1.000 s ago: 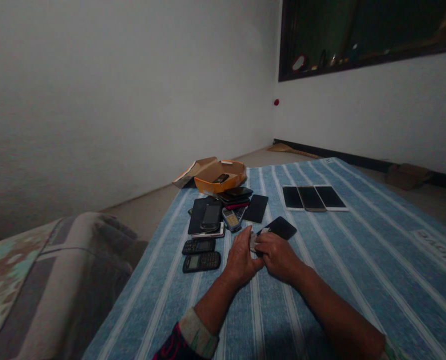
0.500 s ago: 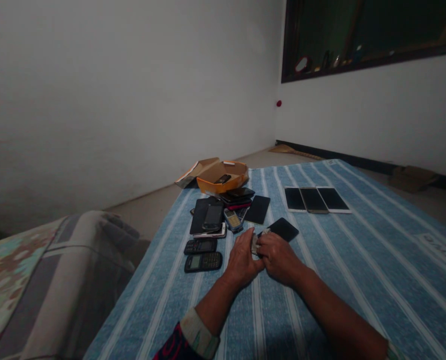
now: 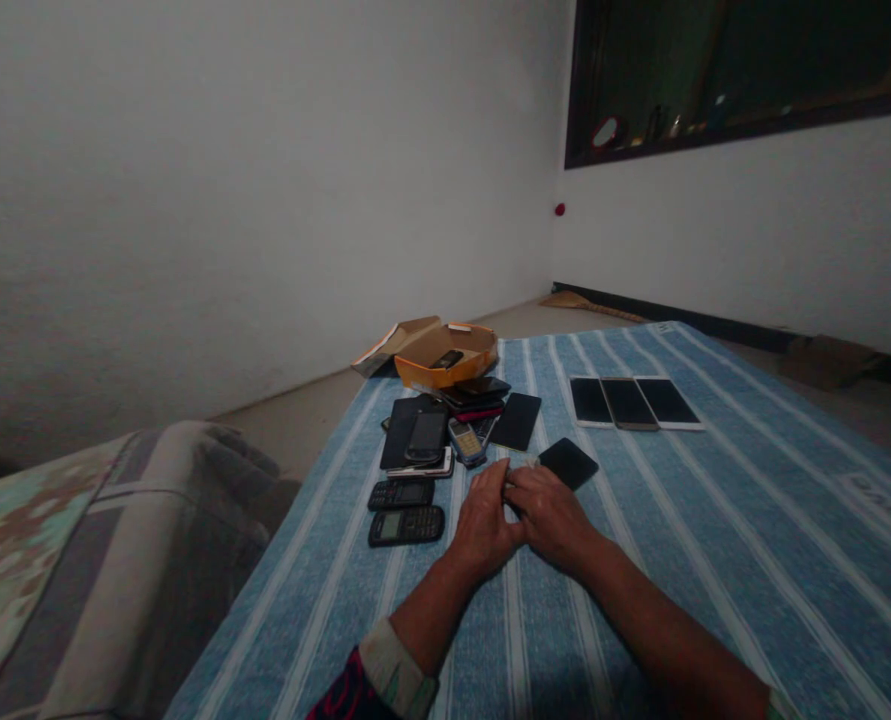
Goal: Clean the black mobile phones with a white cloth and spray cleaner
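- Left hand [image 3: 488, 510]: fingers bent, meeting the right's; whether they grip, I cannot tell.
- Small dark object [image 3: 513, 513], shape and material mostly hidden: between both hands; probably light, stiff and smooth, best held by its edges.
- Small pale scrap [image 3: 533, 462], just past the right fingers: likely soft, easily pinched.
- Right hand [image 3: 551, 508]: fingers curled over; grip unclear.
- Flat black rectangular slab [image 3: 571, 464], beyond it: likely slick, scratch-prone; lift by opposite edges.
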### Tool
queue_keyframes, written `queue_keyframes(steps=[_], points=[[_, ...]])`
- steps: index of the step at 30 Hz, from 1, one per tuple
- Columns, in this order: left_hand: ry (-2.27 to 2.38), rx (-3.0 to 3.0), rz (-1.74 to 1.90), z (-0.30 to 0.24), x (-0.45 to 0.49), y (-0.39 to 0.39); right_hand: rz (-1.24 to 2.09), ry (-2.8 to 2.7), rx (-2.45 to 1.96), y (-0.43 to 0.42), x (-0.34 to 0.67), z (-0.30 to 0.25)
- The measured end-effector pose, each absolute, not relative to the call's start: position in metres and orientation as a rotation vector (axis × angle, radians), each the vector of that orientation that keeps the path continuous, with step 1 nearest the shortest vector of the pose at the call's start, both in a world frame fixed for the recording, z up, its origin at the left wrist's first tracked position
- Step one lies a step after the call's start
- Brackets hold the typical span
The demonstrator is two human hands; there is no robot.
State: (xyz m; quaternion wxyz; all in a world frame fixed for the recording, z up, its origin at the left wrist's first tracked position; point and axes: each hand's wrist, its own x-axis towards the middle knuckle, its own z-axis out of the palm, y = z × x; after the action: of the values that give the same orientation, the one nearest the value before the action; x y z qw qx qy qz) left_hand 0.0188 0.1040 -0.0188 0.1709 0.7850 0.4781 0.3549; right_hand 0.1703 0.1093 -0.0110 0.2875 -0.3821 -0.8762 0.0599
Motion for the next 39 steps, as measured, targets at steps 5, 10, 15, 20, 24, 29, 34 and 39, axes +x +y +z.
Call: queue_keyframes(steps=[5,10,15,20,24,29,34,39], points=[[1.359,2.253,1.04,-0.022,0.018,0.105,0.192,-2.339,-1.072,0.109,0.169,-0.007],[1.351,2.27,1.05,-0.025,0.017,0.106,0.206,-2.318,-1.164,0.111,0.169,-0.003],[1.376,2.226,1.031,-0.023,0.018,0.104,0.174,-2.241,-1.299,0.117,0.174,-0.002],[1.357,2.214,1.016,-0.019,0.019,0.103,0.165,-2.29,-1.183,0.117,0.174,-0.003],[1.356,2.225,1.02,-0.02,0.019,0.103,0.213,-2.323,-1.113,0.116,0.171,-0.002],[1.386,2.2,0.998,-0.02,0.019,0.103,0.235,-2.295,-1.215,0.119,0.175,0.0],[1.419,2.164,0.923,-0.018,0.018,0.103,0.161,-2.228,-1.348,0.128,0.187,-0.005],[1.435,2.158,0.901,-0.019,0.018,0.102,0.099,-2.166,-1.422,0.138,0.2,-0.015]])
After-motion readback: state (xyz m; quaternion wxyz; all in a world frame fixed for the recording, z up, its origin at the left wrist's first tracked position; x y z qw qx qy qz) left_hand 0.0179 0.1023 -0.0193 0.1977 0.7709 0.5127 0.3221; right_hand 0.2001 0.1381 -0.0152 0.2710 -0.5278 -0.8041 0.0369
